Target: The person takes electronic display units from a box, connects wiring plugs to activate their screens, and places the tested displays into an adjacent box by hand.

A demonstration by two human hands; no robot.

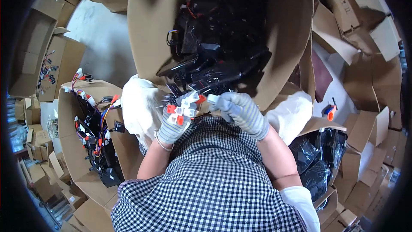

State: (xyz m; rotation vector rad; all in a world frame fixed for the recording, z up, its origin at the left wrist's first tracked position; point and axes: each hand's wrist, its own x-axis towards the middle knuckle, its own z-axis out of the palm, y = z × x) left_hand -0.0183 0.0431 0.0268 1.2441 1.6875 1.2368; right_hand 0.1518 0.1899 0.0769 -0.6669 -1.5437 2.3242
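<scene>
My left hand (169, 131), in a striped work glove, is closed around a bunch of cable connectors (185, 111) with white and red plastic housings. Thin dark pins or wire ends stick out near the bunch. Just to its right, my right hand (242, 114), gloved the same way, pinches a white connector (212, 99) between thumb and fingers. Any wire running from that connector is hidden. Both hands are over my lap, at the near edge of a large cardboard box (148, 25) holding black, shiny, plastic-wrapped parts (223, 68).
At my left stands an open carton (71, 146) with wire harnesses (101, 135) in it. Black wrapped parcels (317, 163) fill another box at my right, near an orange ring-shaped item (330, 113). More cartons (373, 73) crowd both sides.
</scene>
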